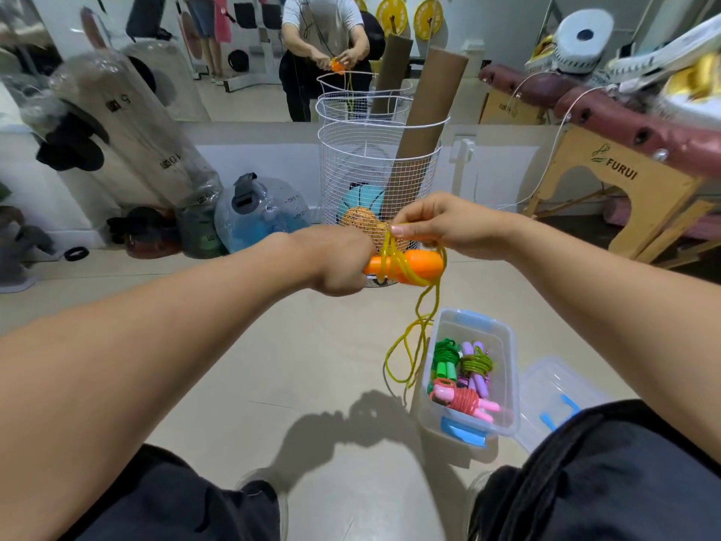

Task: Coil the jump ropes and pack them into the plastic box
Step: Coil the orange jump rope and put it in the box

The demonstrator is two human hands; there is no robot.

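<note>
My left hand (335, 263) is closed around the orange handles (419, 267) of a jump rope, held level in front of me. My right hand (441, 224) pinches the yellow cord (394, 251) just above the handles, where a few turns wrap round them. The rest of the cord (413, 345) hangs down in loose loops to the floor. Below on the right stands the clear plastic box (503, 337), open, holding a green coiled rope (444, 357), a purple-handled rope (476, 369) and a pink-handled rope (464, 400).
The box's clear lid (554, 388) with blue clips lies on the floor to its right. A white wire basket (374, 165) with balls and cardboard tubes stands just behind my hands. Clear weight bags (257, 212) sit left, a wooden massage table (624, 169) right, a mirror behind.
</note>
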